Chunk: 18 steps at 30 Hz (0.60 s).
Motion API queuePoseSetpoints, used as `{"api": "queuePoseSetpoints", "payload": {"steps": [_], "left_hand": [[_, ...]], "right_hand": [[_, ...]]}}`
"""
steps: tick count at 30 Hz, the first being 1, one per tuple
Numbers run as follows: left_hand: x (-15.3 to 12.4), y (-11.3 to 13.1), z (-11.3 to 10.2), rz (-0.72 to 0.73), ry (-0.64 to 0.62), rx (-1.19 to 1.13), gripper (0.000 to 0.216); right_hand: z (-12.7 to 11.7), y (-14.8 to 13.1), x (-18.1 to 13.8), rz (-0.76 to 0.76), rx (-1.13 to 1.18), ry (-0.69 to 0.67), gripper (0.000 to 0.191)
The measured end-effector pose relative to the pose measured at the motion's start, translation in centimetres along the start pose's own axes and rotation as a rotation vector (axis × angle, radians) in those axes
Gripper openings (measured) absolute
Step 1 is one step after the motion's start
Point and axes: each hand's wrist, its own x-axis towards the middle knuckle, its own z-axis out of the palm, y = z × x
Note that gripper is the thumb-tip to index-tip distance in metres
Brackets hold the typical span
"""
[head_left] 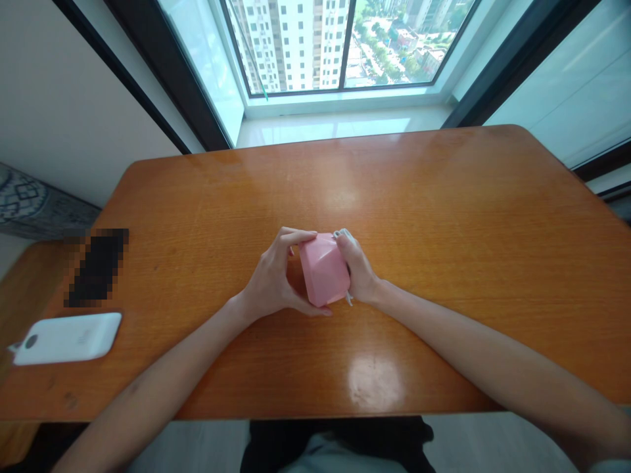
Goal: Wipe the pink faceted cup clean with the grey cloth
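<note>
A small pink box [324,268] with slanted, faceted faces is held above the middle of the wooden table. My left hand [273,272] spans it from the left, fingers at its far edge and thumb along its near edge. Against the right side, my right hand [359,268] is closed, its thumb near the top right corner. A pale cord or strap [341,232] shows by that thumb, and a bit of it sticks out below the hand. The right fingers are mostly hidden, as is the underside of the box.
On the table's left part lies a white oblong device [69,338] with a dark round spot. Beyond it is a dark, pixelated rectangle [96,268]. The brown wooden table [468,217] reaches to a windowsill [345,125] at the back.
</note>
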Motion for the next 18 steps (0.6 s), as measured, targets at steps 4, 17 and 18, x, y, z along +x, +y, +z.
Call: {"api": "queuePoseSetpoints", "payload": {"steps": [4, 17, 18], "left_hand": [[-0.2, 0.0, 0.0, -0.091, -0.021, -0.030, 0.124], [-0.3, 0.4, 0.0, -0.419, -0.101, -0.243, 0.113], [-0.2, 0.4, -0.1, -0.434, -0.107, -0.236, 0.111]], "right_hand": [[0.2, -0.1, -0.1, -0.075, -0.038, -0.026, 0.064], [-1.0, 0.6, 0.3, -0.153, -0.224, -0.142, 0.066], [-1.1, 0.6, 0.3, -0.160, -0.221, -0.158, 0.065]]}}
